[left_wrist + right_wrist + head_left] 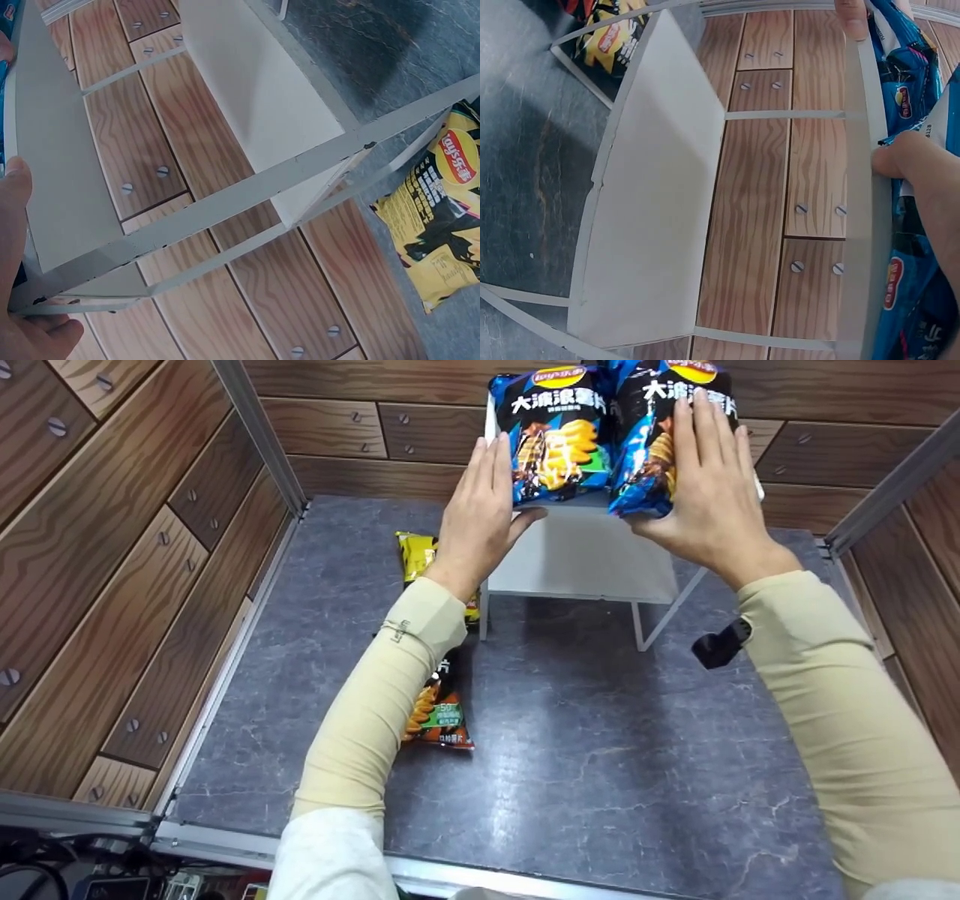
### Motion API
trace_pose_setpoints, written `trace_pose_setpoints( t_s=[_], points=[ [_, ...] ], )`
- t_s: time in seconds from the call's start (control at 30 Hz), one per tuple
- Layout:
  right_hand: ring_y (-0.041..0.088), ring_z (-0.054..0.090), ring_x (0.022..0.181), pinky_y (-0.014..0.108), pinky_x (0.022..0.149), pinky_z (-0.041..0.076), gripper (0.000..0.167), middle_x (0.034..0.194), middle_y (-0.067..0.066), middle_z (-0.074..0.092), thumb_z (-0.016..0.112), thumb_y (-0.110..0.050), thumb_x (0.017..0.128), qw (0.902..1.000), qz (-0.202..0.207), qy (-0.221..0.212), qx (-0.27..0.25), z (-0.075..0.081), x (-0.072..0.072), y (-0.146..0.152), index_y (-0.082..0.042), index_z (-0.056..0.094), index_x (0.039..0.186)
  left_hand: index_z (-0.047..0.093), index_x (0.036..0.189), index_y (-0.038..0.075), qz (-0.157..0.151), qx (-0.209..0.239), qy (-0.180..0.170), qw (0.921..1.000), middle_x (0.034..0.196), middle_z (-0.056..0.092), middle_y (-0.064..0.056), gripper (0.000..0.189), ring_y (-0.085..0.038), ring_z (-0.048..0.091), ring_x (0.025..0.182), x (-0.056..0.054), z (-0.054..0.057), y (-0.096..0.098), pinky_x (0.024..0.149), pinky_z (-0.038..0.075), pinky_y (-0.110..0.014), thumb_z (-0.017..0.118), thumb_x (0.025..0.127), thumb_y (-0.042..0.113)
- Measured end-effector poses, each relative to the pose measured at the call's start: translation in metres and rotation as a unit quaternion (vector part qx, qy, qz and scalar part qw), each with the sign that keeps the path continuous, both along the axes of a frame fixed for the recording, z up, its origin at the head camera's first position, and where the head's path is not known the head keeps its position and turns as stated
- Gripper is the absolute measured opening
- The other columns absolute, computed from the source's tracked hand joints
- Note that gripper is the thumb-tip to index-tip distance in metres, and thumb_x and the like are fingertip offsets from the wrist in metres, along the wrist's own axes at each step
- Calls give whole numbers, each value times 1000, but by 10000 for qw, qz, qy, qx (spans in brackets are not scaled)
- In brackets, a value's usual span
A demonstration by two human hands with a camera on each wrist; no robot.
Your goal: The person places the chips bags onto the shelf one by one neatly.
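Note:
Two blue-and-black Lay's chip bags stand side by side on the top shelf of a white rack. My left hand lies along the outer side of the left chip bag, its fingers straight and its thumb near the shelf's front edge. Against the front and right side of the right chip bag rests my right hand, fingers extended upward. In the right wrist view, the right thumb touches the bag at the shelf edge. The far sides of both bags are hidden.
Left of the rack, a yellow chip bag lies on the grey marbled surface, partly behind my left arm. Nearer lies a black-and-orange chip bag. A lower white shelf spans the rack. Wood-patterned walls enclose the area.

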State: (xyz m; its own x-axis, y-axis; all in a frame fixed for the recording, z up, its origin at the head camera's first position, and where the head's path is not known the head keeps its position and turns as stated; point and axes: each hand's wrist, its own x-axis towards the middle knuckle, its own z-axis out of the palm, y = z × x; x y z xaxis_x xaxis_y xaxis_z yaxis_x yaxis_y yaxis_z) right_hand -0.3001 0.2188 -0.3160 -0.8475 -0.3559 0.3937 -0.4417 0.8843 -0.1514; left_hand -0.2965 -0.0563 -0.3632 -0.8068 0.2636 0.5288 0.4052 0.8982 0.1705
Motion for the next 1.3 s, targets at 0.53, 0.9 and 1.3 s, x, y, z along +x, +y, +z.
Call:
trace_pose_setpoints(
  t_s=[0.53,0.9,1.3],
  points=[
    [31,-3,156,46,127,-8,118,168,12,-3,82,-39,76,9990,369,12,-262,0,6,17,-14,3,161,23,154,-5,52,26,73,10000,159,32,-21,91,-32,26,151,1,-2,2,126,19,-31,53,94,56],
    [43,10,152,51,127,1,117,165,26,4,75,-43,82,9958,-284,-842,239,-1,22,59,1,-2,158,23,154,-7,27,23,147,9999,158,33,-22,92,-33,25,151,0,-1,0,126,18,-31,56,94,55],
    [60,55,94,68,82,47,95,120,43,53,66,-47,91,9879,-1025,-173,1151,-12,24,58,13,22,150,22,154,-7,28,-23,85,10000,159,32,-22,92,-33,24,152,1,-1,-1,126,17,-31,54,95,56]
  ],
)
